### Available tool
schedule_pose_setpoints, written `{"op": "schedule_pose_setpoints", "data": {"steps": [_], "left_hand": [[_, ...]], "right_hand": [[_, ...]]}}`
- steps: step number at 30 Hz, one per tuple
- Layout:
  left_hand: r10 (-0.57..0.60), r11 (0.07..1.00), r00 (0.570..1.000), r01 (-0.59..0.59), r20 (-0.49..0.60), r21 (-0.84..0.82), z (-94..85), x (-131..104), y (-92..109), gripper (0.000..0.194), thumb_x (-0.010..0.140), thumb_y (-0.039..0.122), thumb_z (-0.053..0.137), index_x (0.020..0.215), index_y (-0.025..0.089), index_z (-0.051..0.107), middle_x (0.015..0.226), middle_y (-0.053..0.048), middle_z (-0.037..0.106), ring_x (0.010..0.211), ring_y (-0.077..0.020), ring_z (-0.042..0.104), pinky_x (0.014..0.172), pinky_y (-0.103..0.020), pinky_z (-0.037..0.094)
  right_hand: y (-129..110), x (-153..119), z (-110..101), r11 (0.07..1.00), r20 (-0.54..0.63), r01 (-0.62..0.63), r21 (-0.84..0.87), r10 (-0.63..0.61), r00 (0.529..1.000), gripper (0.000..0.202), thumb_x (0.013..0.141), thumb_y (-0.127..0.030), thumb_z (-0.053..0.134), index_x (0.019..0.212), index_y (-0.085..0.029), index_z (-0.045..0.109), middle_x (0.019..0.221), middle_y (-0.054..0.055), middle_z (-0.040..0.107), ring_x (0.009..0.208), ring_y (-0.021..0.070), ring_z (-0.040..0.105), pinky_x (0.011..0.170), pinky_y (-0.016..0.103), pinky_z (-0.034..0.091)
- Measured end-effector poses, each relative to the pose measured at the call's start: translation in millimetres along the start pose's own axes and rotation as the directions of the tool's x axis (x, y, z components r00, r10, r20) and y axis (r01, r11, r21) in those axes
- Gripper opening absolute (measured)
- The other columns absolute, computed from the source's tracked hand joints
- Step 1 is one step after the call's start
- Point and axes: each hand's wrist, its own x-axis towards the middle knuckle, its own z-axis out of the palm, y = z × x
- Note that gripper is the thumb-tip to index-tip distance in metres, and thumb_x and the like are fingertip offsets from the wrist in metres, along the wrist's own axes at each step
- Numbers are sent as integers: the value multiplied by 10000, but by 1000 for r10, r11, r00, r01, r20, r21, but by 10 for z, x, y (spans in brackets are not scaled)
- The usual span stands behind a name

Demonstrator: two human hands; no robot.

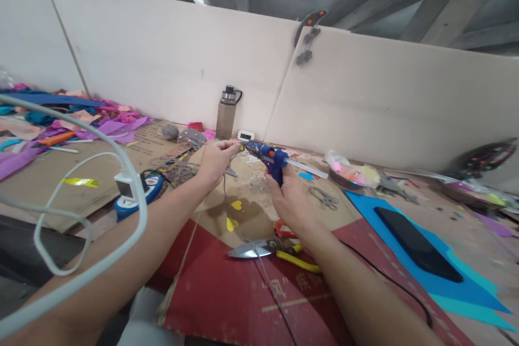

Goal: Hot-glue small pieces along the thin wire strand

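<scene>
From where I stand: pale partition panels [162,59] across the back, bench [413,208] in front. Cardboard [227,303], part tan, part printed red, covers the middle. Blue sheet [365,208] to the right, black phone [417,243] flat on it.

Containers: tall one is the bottle [225,116], greyish and see-through, dark cap on, upright against the panel. Can't tell what's inside. Next the bowl [343,177], right of the work area: pink, orange and pale yellow fluffy bits in it, clear plastic bunched at its left side.

Hands: both forearms reach in from the near edge and meet mid-bench, over the tan cardboard. Right hand [292,194] wraps the grip of a blue glue gun [265,152], fingers curled round it; can't see which finger is on the trigger. Gun is roughly level, nozzle aimed left at the other hand, glue stick [308,166] poking out the back. Left hand [217,161] is palm-in, thumb and fingertips pinching a small yellowish piece [242,147] right by the nozzle. Too small to say if they touch.

Below the hands: shears [251,249], one red handle, one yellow, lying by the right forearm. Smallest: two yellow hearts [235,205] on the cardboard, between the forearms.
</scene>
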Motion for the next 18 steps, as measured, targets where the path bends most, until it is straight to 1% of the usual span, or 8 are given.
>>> {"op": "schedule_pose_setpoints", "data": {"steps": [3, 6, 10, 15, 18], "left_hand": [[4, 1000, 1000, -4, -3, 4, 6, -5, 12, 261, 637, 370, 693, 730, 128, 658, 465, 82, 415, 370, -24, 232, 381, -202, 147], [-6, 1000, 1000, 6, 10, -1, 9, -15, 26, 249, 641, 359, 689, 726, 128, 653, 459, 86, 403, 366, -24, 225, 380, -204, 135], [-1, 1000, 1000, 1, 20, 7, 2, -21, 25, 246, 654, 355, 687, 736, 126, 655, 457, 88, 392, 365, -25, 230, 379, -204, 133], [3, 1000, 1000, -3, 18, 9, -4, -7, 14, 244, 662, 360, 685, 730, 129, 648, 453, 86, 388, 361, -23, 226, 375, -202, 129], [10, 1000, 1000, -10, 24, 10, 2, -8, 17, 241, 660, 358, 686, 720, 128, 647, 458, 82, 395, 362, -21, 224, 375, -200, 128]], "right_hand": [[-3, 1, -4, 1000, -8, -1, 3, 1, 1000, 289, 859, -263, 454, 1124, -187, 539, 988, 124, 638, 897, 267, 598, 821, 430, 469], [-11, -3, -10, 1000, 8, -5, 5, 5, 1000, 308, 857, -261, 448, 1140, -182, 538, 1001, 127, 636, 901, 269, 597, 819, 431, 469], [-11, -9, -12, 1000, 10, -18, -12, 19, 1000, 311, 867, -275, 435, 1141, -170, 539, 1000, 139, 638, 885, 276, 595, 811, 445, 468], [2, -7, -9, 1000, 14, 7, 1, -7, 1000, 308, 861, -263, 444, 1140, -171, 537, 1019, 132, 635, 918, 265, 589, 837, 433, 463], [-8, 0, -9, 1000, 18, 0, 4, 0, 1000, 311, 862, -263, 435, 1140, -170, 537, 1019, 134, 633, 912, 263, 589, 830, 429, 462]]}}
